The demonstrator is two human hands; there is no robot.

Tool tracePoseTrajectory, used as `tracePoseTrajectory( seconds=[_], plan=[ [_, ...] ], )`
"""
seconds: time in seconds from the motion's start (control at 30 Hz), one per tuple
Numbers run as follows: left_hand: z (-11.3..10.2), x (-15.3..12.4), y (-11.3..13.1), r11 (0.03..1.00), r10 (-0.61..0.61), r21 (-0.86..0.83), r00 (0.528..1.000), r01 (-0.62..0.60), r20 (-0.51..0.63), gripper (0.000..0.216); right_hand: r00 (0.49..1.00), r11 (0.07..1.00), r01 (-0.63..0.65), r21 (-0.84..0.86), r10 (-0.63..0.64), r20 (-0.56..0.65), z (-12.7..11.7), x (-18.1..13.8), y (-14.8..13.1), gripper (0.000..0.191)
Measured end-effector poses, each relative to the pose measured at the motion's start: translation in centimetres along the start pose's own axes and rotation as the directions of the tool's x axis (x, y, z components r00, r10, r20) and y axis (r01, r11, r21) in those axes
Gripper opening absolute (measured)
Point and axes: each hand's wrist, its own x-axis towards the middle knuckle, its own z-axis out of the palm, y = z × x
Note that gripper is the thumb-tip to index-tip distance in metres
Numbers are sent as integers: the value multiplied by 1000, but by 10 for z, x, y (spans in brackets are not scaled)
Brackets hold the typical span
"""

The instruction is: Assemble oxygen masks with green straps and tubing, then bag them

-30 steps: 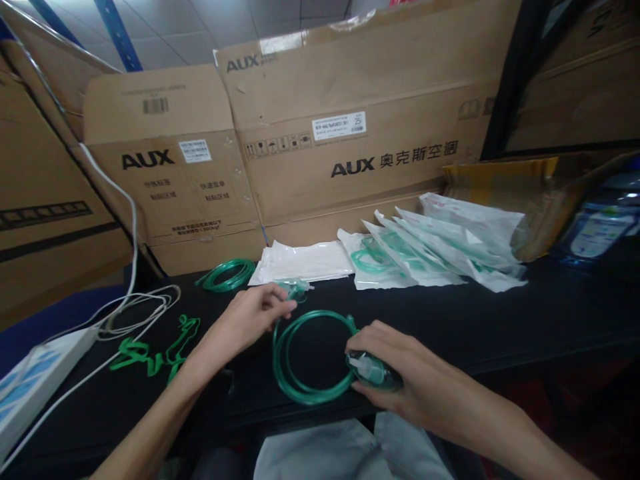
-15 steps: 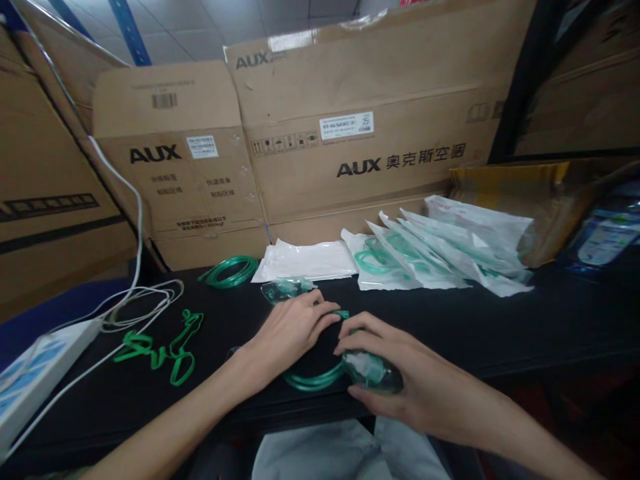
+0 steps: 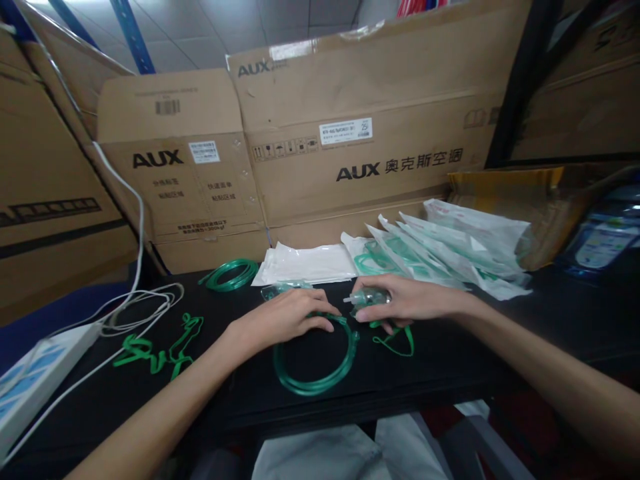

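My right hand (image 3: 395, 303) is closed around a clear green-tinted oxygen mask (image 3: 373, 297) with a pale connector pointing left. From it a green elastic strap (image 3: 410, 341) hangs in a loop over the table. My left hand (image 3: 293, 319) rests on the upper side of a coil of green tubing (image 3: 315, 388), its curled fingers closed on the tubing. Just beyond that hand lies another clear mask (image 3: 285, 288), partly hidden by it.
Behind lie white pouches (image 3: 310, 262) and several packed pouches with green contents (image 3: 450, 253). Another tubing coil (image 3: 230, 275) and loose green straps (image 3: 185, 337) lie left, beside a power strip (image 3: 45, 373) and white cable (image 3: 140, 233). Cardboard (image 3: 400, 87) stands along the back.
My right hand has moved up and away from me with the mask, bringing its strap into view. The tubing coil shows more fully, while my left hand stays nearly in place.
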Motion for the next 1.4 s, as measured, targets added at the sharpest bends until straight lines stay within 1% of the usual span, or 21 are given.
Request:
tracePoseTrajectory(
  seconds=[0.13,0.27,0.37,0.47,0.7,0.87,1.13,1.4],
  plan=[
    [5,-2,0,1000,-24,-9,998,24,-51,26,999,999,32,2,-32,1,2,4,4,50],
    [8,-5,1,999,-47,-5,994,47,-97,25,999,1000,16,-8,-16,-32,4,1,5,50],
    [8,-6,1,998,-56,-5,991,56,-121,24,998,998,53,-21,-54,-37,6,1,5,48],
    [8,-5,0,999,-44,-10,990,43,-135,24,997,997,72,-15,-72,-39,9,3,6,47],
    [11,-6,0,999,-29,-29,981,24,-192,23,991,996,91,-20,-93,-93,16,8,9,43],
    [15,-6,0,1000,-26,-14,966,24,-256,26,984,993,98,-70,-107,-145,20,10,7,46],
    [18,-6,-2,998,-55,19,961,62,-272,28,970,984,127,-128,-150,-192,24,11,7,45],
    [19,-6,-2,997,-55,39,957,69,-283,28,950,971,156,-180,-198,-242,24,15,5,37]
  ],
)
